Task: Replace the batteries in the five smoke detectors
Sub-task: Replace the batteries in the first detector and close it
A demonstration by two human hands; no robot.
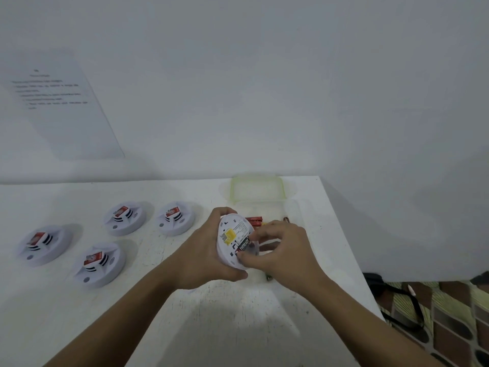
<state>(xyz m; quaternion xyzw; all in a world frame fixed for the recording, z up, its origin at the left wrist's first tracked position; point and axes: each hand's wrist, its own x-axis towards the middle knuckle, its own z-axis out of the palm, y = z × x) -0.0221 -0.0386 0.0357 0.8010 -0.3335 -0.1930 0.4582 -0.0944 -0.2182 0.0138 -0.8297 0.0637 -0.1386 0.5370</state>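
Hands are both busy on one smoke detector (232, 234), held over the worktop (238, 313) roughly mid-frame. The left hand (209, 255) is wrapped round its rim from the 9 o'clock side. The detector's back faces up, so you can see a yellow sticker and the open battery bay. The right hand (280, 250) comes in from 3 o'clock and pinches a black battery (244, 245) lying at an angle in that bay, thumb at its lower end and a fingertip at the upper end. Can't tell if it's fully seated.

Four more detectors (99, 264) sit face up on the worktop out at 9 o'clock, well apart from the held one. Red batteries (254, 221) lie just past the hands at 12 o'clock, with a green-rimmed clear lid (258, 186) further back the same way. Another loose battery (268, 276) pokes out under the right hand at 5 o'clock. A printed sheet (60, 102) hangs on the wall at 10 o'clock, too blurry to read.
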